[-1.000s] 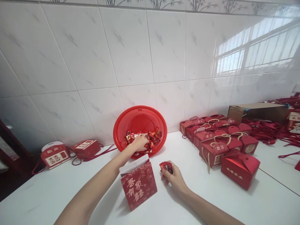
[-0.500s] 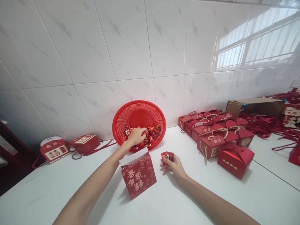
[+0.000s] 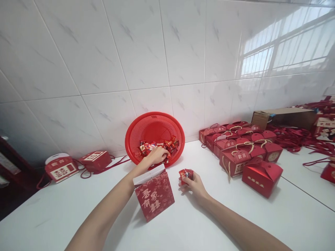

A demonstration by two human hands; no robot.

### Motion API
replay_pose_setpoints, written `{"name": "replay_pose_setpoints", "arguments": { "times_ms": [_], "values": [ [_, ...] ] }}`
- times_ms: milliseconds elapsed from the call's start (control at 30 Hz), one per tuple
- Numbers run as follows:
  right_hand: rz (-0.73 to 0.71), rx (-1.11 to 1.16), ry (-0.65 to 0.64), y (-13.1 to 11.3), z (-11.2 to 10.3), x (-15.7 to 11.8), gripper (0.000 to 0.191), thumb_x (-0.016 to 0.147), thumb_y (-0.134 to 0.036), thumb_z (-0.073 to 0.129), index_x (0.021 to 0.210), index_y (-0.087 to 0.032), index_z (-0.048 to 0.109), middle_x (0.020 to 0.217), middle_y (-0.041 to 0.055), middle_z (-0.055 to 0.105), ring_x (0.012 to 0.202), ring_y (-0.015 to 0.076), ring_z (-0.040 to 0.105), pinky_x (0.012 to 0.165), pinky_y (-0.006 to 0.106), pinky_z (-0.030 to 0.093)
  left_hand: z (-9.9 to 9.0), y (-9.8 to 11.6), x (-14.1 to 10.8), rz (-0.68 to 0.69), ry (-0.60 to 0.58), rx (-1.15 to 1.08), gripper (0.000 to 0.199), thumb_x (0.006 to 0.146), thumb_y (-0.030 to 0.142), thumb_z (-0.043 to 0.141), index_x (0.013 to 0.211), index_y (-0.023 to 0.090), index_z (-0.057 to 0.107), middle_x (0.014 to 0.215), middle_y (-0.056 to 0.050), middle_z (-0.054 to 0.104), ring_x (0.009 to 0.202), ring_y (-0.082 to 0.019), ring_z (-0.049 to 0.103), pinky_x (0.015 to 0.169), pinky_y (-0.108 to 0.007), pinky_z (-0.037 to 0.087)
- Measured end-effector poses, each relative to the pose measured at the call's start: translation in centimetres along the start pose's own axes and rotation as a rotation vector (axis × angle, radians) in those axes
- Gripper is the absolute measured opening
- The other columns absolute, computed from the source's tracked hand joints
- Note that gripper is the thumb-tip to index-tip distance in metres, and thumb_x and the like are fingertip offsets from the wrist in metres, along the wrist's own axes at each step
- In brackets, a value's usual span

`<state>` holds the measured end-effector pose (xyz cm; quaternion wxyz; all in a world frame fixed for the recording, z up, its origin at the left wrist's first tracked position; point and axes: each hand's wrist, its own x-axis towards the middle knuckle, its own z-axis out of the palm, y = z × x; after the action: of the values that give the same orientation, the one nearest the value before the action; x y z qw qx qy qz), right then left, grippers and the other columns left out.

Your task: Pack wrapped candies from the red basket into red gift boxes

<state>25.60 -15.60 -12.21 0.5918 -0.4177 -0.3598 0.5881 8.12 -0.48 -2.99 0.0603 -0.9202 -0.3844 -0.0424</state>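
A red plastic basket (image 3: 154, 120) leans tilted against the wall with wrapped candies (image 3: 171, 144) in its lower part. My left hand (image 3: 157, 155) reaches into it, fingers bent down among the candies; what the fingertips hold, if anything, is hidden. Over the table to the right, my right hand (image 3: 195, 186) is closed on red-wrapped candies (image 3: 186, 174). Between my forearms stands a dark red gift box (image 3: 155, 195) with gold characters on its front, its top open and the pale inner flap showing.
Several closed red gift boxes (image 3: 237, 150) with rope handles are grouped at the right, one shiny red box (image 3: 262, 177) in front. Behind lie a cardboard carton (image 3: 285, 116) and red ribbons (image 3: 288, 137). Two more boxes (image 3: 61, 167) sit at the left by the tiled wall (image 3: 104, 52).
My left hand has shifted slightly right and down inside the basket, uncovering candies on its left. My right hand and the open gift box have stayed put.
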Motion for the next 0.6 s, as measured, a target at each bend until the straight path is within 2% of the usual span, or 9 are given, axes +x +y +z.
{"name": "replay_pose_setpoints", "arguments": {
  "times_ms": [100, 200, 367, 467, 533, 600],
  "values": [
    [0.008, 0.019, 0.016, -0.1, 0.0, 0.1, 0.042, 0.059, -0.037, 0.08, 0.089, -0.017, 0.059, 0.076, 0.0042, 0.068, 0.06, 0.0192, 0.067, 0.042, 0.028, 0.054, 0.5, 0.5, 0.2, -0.038, 0.023, 0.044, 0.027, 0.087, 0.022, 0.05, 0.096, 0.02, 0.076, 0.09, -0.012, 0.076, 0.084, -0.026, 0.068, 0.073, -0.032, 0.047],
    [0.02, 0.047, 0.022, -0.3, -0.1, 0.1, 0.041, 0.057, -0.032, 0.078, 0.09, -0.016, 0.059, 0.078, 0.0047, 0.068, 0.064, 0.0202, 0.069, 0.045, 0.029, 0.055, 0.6, 0.4, 0.4, -0.056, 0.064, 0.038, 0.027, 0.088, 0.026, 0.053, 0.102, 0.02, 0.074, 0.094, -0.012, 0.076, 0.089, -0.027, 0.068, 0.077, -0.034, 0.047],
    [0.046, 0.098, 0.014, -0.6, -0.1, 0.1, 0.041, 0.054, -0.026, 0.076, 0.09, -0.016, 0.06, 0.078, 0.0044, 0.07, 0.058, 0.0184, 0.067, 0.045, 0.029, 0.055, 0.8, -0.3, 0.2, -0.087, 0.142, -0.053, 0.026, 0.089, 0.031, 0.051, 0.094, 0.02, 0.074, 0.085, -0.007, 0.075, 0.077, -0.021, 0.066, 0.073, -0.03, 0.045],
    [0.057, 0.102, 0.019, -0.6, -0.1, 0.1, 0.041, 0.054, -0.025, 0.075, 0.09, -0.016, 0.06, 0.077, 0.0045, 0.07, 0.056, 0.0178, 0.067, 0.046, 0.029, 0.055, 1.4, -0.8, -0.5, -0.013, 0.113, -0.116, 0.028, 0.087, 0.041, 0.057, 0.095, 0.02, 0.074, 0.084, -0.005, 0.074, 0.076, -0.02, 0.066, 0.073, -0.029, 0.045],
    [0.06, 0.101, 0.018, -0.5, -0.2, 0.2, 0.041, 0.054, -0.026, 0.075, 0.091, -0.016, 0.06, 0.078, 0.0046, 0.071, 0.056, 0.0181, 0.067, 0.047, 0.03, 0.056, 2.0, -1.1, -1.1, 0.042, 0.084, -0.133, 0.034, 0.083, 0.046, 0.062, 0.103, 0.022, 0.074, 0.09, -0.005, 0.075, 0.083, -0.021, 0.066, 0.079, -0.03, 0.045],
    [0.053, 0.1, 0.015, -0.5, -0.2, 0.2, 0.041, 0.054, -0.026, 0.075, 0.091, -0.016, 0.06, 0.079, 0.0049, 0.071, 0.058, 0.0186, 0.067, 0.047, 0.03, 0.056, 2.6, -1.4, -1.5, 0.04, 0.072, -0.15, 0.037, 0.083, 0.046, 0.064, 0.11, 0.023, 0.072, 0.097, -0.006, 0.075, 0.09, -0.023, 0.066, 0.084, -0.031, 0.044]
  ]
}}
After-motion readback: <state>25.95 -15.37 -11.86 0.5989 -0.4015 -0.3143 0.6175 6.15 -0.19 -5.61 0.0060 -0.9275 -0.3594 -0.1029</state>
